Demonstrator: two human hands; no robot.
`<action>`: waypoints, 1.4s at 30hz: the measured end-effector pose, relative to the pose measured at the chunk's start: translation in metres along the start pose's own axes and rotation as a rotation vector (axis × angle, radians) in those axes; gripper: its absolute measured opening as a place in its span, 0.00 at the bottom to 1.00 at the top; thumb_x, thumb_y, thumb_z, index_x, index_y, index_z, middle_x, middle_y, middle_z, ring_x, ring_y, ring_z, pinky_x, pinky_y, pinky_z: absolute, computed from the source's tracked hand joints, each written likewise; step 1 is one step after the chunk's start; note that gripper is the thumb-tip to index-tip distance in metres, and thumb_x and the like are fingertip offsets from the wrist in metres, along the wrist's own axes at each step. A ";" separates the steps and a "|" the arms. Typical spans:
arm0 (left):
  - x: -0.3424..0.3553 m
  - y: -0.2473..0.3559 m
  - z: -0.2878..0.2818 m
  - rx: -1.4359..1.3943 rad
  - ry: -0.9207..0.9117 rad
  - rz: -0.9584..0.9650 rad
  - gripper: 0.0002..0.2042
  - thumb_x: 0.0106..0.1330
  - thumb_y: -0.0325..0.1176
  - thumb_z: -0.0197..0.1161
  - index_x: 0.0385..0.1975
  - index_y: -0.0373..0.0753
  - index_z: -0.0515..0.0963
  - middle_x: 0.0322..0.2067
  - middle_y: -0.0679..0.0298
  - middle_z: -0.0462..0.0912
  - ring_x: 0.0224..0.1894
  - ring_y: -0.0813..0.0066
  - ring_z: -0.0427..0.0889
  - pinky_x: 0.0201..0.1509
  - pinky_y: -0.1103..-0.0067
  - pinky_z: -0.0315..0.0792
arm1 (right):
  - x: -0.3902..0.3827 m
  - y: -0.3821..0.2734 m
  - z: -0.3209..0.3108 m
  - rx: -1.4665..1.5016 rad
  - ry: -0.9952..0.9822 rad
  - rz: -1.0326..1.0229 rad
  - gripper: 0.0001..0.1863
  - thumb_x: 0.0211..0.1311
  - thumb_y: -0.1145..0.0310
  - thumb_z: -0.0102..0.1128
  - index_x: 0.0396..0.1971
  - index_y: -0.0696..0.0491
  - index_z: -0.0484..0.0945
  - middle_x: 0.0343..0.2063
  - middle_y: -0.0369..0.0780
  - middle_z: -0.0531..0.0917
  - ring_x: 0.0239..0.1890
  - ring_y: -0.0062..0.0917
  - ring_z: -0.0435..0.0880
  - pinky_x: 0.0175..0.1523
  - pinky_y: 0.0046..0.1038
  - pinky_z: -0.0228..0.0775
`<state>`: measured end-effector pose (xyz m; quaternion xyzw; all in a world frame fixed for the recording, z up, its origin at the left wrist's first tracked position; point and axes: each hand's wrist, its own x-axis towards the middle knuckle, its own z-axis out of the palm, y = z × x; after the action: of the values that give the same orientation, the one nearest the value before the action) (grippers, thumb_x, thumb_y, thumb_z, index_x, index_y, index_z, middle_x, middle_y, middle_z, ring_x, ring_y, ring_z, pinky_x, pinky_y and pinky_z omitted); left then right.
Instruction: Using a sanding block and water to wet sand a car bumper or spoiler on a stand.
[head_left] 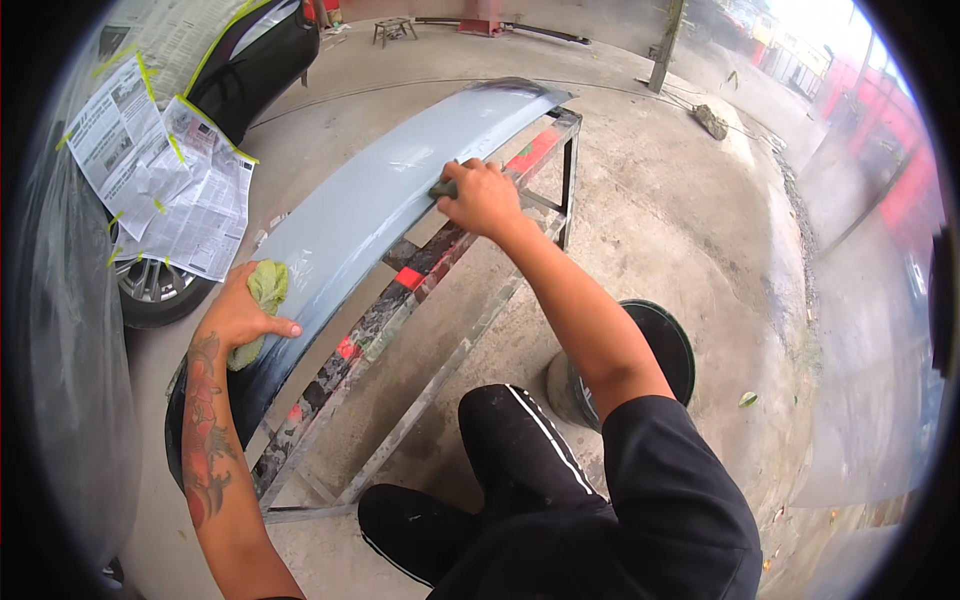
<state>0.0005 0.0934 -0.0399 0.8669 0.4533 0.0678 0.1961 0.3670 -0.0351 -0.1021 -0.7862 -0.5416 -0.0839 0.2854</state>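
A long, curved car body panel in grey primer, dark at its near end, lies across a paint-spattered metal stand. My left hand rests at the panel's near left end, closed around a crumpled yellow-green cloth, with the thumb on the panel's surface. Farther along, at the panel's right edge, my right hand grips a small dark green-grey pad against the surface. The fingers cover most of that pad, so its exact kind does not show. Pale, wet-looking streaks run along the panel.
A dark bucket stands on the concrete floor beside my right knee, partly behind my right arm. At left are a black car masked with taped newspaper and plastic sheeting. A post and a rock lie beyond the stand.
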 end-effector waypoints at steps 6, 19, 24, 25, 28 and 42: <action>-0.003 0.010 -0.002 -0.073 -0.048 -0.001 0.59 0.27 0.38 0.90 0.68 0.32 0.65 0.63 0.52 0.71 0.67 0.59 0.71 0.73 0.70 0.63 | -0.008 -0.009 -0.004 0.070 -0.037 -0.067 0.20 0.52 0.56 0.70 0.46 0.43 0.83 0.49 0.45 0.80 0.54 0.45 0.79 0.55 0.47 0.76; -0.003 0.014 -0.005 0.023 -0.017 -0.023 0.62 0.27 0.48 0.88 0.69 0.30 0.64 0.69 0.45 0.65 0.72 0.52 0.65 0.76 0.67 0.60 | 0.012 0.015 -0.006 0.128 -0.040 0.107 0.20 0.52 0.56 0.70 0.45 0.45 0.83 0.45 0.46 0.83 0.53 0.46 0.81 0.54 0.44 0.78; -0.007 0.014 -0.007 0.108 -0.004 -0.036 0.60 0.33 0.52 0.86 0.69 0.30 0.64 0.70 0.45 0.64 0.72 0.52 0.65 0.76 0.68 0.59 | -0.055 -0.075 0.014 0.150 0.050 -0.112 0.18 0.53 0.59 0.69 0.44 0.47 0.81 0.45 0.46 0.80 0.49 0.46 0.80 0.51 0.44 0.79; -0.006 0.012 -0.005 0.108 -0.006 -0.034 0.60 0.33 0.52 0.86 0.69 0.30 0.64 0.70 0.45 0.64 0.72 0.52 0.65 0.76 0.68 0.59 | -0.075 -0.102 0.012 0.186 0.025 -0.203 0.18 0.51 0.60 0.70 0.43 0.47 0.80 0.44 0.45 0.79 0.48 0.44 0.80 0.50 0.44 0.79; 0.000 0.009 -0.004 -0.054 -0.003 -0.075 0.58 0.36 0.53 0.85 0.69 0.30 0.64 0.70 0.45 0.64 0.72 0.53 0.65 0.76 0.68 0.59 | -0.104 -0.138 0.017 0.209 0.040 -0.382 0.18 0.51 0.61 0.71 0.42 0.48 0.79 0.43 0.45 0.78 0.48 0.42 0.79 0.49 0.42 0.79; 0.001 0.010 -0.002 -0.028 -0.038 -0.047 0.60 0.31 0.50 0.87 0.69 0.31 0.64 0.68 0.46 0.65 0.71 0.55 0.66 0.75 0.68 0.61 | -0.223 0.201 -0.045 0.994 0.452 0.659 0.23 0.73 0.63 0.62 0.62 0.56 0.72 0.41 0.39 0.84 0.38 0.17 0.81 0.42 0.20 0.72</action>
<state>0.0076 0.0897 -0.0341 0.8544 0.4686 0.0531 0.2182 0.4663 -0.2887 -0.2357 -0.6483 -0.1719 0.1056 0.7342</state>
